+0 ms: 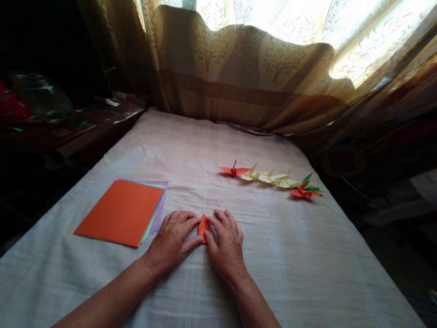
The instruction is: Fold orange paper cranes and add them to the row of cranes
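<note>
A small folded orange paper piece (203, 225) lies on the pale cloth (308, 274) between my two hands. My left hand (171, 241) rests palm down at its left, thumb and fingertips pressed against the paper. My right hand (227, 244) lies at its right, fingers curled onto the paper's edge. Both hands hold the piece against the cloth.
A stack of coloured paper sheets (122, 212), orange on top, lies left of my hands. A row of folded paper cranes (274, 179), orange, yellow and green, sits farther back right. Patterned curtains (249, 70) hang behind. Dark clutter (40, 102) stands at the left.
</note>
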`<state>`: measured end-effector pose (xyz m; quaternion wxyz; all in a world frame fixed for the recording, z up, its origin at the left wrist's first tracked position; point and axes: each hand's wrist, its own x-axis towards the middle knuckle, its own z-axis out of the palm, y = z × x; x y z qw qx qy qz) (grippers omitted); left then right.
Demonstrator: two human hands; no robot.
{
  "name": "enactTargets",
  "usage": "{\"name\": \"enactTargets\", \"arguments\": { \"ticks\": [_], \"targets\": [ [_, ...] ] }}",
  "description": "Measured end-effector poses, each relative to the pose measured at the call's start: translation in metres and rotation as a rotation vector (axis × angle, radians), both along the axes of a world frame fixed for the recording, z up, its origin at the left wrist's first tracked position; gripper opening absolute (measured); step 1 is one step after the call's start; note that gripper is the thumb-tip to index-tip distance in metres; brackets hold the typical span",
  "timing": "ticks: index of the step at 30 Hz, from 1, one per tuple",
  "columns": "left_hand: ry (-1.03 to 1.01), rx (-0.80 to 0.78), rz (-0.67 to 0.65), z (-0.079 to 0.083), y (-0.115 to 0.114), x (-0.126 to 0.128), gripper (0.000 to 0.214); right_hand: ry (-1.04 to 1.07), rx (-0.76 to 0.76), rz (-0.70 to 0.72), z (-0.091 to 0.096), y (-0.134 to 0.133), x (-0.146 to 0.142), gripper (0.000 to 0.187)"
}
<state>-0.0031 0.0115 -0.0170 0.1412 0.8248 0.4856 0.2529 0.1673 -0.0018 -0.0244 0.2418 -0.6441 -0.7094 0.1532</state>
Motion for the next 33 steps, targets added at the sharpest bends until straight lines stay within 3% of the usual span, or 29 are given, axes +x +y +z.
{"name": "enactTargets", "arguments": {
  "ticks": [15,23,33],
  "targets": [
    [0.037,0.065,-0.023,0.002,-0.004,0.001,0.027,-0.006,-0.005,0.002,0.002,0.0,-0.001,0.032],
    [0.121,0.03,-0.039,0.003,-0.003,0.0,0.03,-0.059,0.024,0.134,0.002,-0.004,0.012,0.039],
    [0.102,0.031,-0.061,0.008,0.0,-0.003,0.034,-0.097,0.043,0.036,-0.006,-0.005,0.006,0.052]
  ]
}}
